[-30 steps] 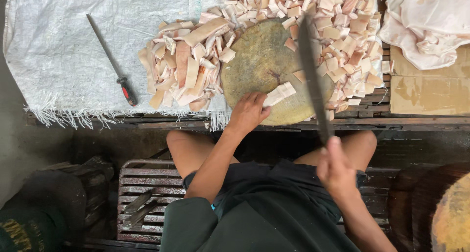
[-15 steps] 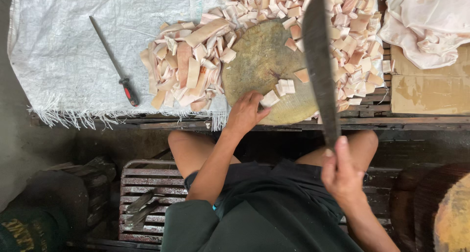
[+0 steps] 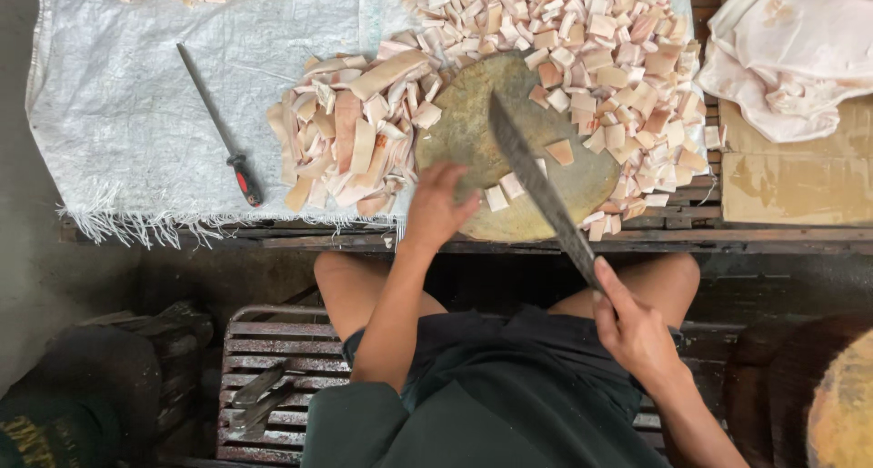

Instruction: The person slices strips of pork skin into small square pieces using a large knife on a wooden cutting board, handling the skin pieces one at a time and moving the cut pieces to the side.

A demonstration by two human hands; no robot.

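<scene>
Sacking [image 3: 164, 95] of pale woven plastic covers the left part of the bench [image 3: 800, 241], its frayed edge hanging over the front. On it lies a sharpening steel [image 3: 218, 127] with a red and black handle, slanted, well apart from everything else. To its right sits a heap of long pale strips [image 3: 350, 145], pinkish and cream, stacked against the left rim of a round chopping block [image 3: 473, 131].

The left hand [image 3: 436, 204] rests on the near left part of the block, fingers curled loosely and pressed down beside a few small cut cubes [image 3: 505, 191]; it does not close around anything that can be made out. The cubes lie on the block just right of this hand, touching or nearly touching the blade.

A long dark cleaver blade [image 3: 532, 181] runs diagonally across the block, tip toward the far side, handle end toward the person. The right hand [image 3: 637, 332] is closed around its handle, forefinger stretched along the spine, held over the person's lap in front of the bench edge.

Beyond and right of the block spreads a wide pile of diced pieces [image 3: 618, 50], crowding the block's far and right rim. Farthest right lies a crumpled whitish sheet [image 3: 800, 50] on a tan board [image 3: 800, 181].
</scene>
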